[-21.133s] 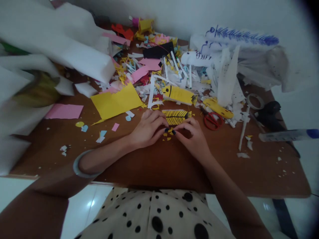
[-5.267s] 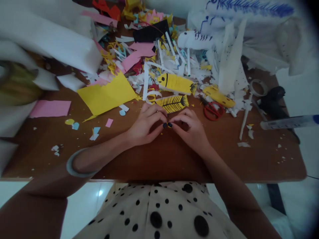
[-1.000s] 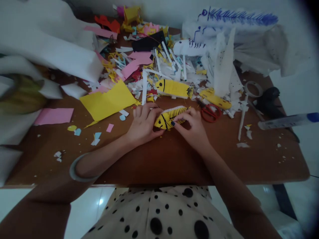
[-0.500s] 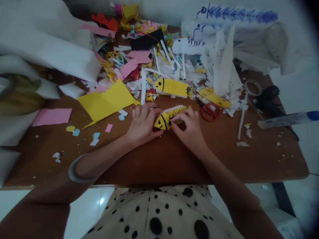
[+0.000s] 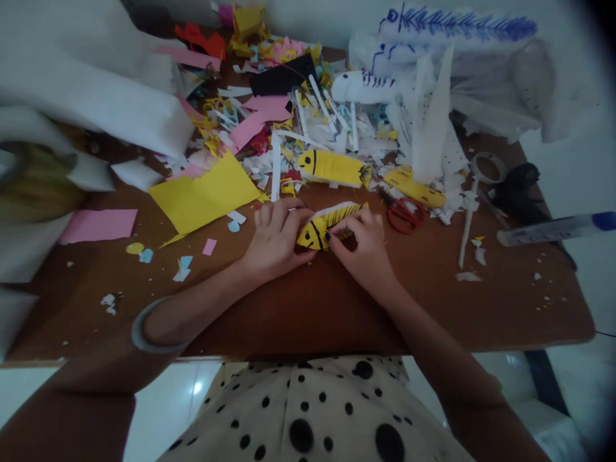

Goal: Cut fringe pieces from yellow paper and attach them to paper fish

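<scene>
Near the middle of the frame, your left hand (image 5: 274, 239) lies low over the brown table (image 5: 298, 308), palm side down, with its fingers arched along the upper edge of a yellow paper fish (image 5: 330, 219) and its thumb along the lower edge, so that it grasps the fish by the head. Your left forearm slants up from the lower left of the frame, a pale bangle (image 5: 139, 327) around it.

Your right hand (image 5: 362, 247) comes up from the lower right, its fingers curled and its thumb and forefinger brought together over the fish just behind the black band. Whether they pinch a small piece or only press on the fish, you cannot tell. The fish lies tilted between your hands, its tail end towards the upper right. Above it sits a second yellow fish (image 5: 335, 168); red-handled scissors (image 5: 405, 215) lie right of your right hand.
</scene>
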Demonstrator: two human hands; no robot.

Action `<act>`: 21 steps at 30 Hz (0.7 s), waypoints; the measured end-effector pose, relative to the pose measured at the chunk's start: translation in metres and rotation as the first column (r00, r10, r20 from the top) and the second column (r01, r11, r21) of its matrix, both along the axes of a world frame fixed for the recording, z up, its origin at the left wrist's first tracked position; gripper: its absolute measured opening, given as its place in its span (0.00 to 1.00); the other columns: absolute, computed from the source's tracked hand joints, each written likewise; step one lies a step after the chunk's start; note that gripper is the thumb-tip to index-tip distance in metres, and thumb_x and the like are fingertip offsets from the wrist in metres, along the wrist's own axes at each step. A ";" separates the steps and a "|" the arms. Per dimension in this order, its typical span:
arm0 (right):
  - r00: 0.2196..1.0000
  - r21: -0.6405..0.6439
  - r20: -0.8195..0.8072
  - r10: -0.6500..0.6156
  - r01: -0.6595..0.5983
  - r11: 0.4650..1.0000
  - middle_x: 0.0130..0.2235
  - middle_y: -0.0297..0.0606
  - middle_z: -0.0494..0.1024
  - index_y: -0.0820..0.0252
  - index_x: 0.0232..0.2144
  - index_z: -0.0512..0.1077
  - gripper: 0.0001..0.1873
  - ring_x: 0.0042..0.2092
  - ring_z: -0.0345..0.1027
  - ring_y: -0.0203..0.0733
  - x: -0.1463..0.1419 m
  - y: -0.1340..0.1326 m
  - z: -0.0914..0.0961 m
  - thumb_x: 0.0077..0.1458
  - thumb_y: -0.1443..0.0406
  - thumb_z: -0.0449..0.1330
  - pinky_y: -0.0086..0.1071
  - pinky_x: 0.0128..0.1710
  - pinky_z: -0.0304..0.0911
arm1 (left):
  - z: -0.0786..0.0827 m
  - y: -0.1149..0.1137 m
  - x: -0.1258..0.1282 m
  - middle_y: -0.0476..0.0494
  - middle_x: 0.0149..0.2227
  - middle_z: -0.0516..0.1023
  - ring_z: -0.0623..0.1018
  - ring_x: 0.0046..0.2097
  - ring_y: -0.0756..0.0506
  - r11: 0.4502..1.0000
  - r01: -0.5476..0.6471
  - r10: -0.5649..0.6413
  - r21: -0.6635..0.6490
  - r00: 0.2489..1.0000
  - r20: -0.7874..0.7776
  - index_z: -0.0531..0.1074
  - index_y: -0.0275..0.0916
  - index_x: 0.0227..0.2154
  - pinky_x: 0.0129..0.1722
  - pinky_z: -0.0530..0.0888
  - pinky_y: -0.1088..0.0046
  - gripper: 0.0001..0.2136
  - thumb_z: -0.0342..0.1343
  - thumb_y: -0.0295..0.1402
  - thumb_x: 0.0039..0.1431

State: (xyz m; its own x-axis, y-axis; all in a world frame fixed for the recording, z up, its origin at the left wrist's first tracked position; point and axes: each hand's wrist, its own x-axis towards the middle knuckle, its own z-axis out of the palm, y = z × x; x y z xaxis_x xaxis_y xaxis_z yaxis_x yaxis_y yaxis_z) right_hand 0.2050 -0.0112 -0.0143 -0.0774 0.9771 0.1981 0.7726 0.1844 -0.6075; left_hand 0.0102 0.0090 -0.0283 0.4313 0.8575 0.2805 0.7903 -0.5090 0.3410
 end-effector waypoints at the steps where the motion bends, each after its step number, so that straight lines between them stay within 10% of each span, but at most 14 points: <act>1: 1.000 0.000 0.004 -0.001 0.001 1.000 0.40 0.41 0.70 0.55 0.31 0.73 0.02 0.45 0.62 0.50 0.000 0.000 0.000 0.56 0.65 0.59 0.45 0.47 0.59 | 0.000 0.000 0.000 0.30 0.56 0.67 0.66 0.54 0.30 1.000 0.005 -0.005 0.003 1.000 -0.002 0.65 0.37 0.55 0.52 0.63 0.52 0.26 0.62 0.39 0.54; 21: 0.998 0.042 0.000 0.070 -0.070 0.997 0.34 0.36 0.72 0.54 0.32 0.75 0.02 0.40 0.64 0.46 0.029 0.010 0.006 0.56 0.65 0.61 0.42 0.45 0.59 | 0.000 0.016 -0.010 0.33 0.56 0.64 0.65 0.55 0.31 0.995 -0.102 0.102 -0.002 0.994 0.032 0.65 0.39 0.54 0.54 0.64 0.52 0.25 0.62 0.38 0.54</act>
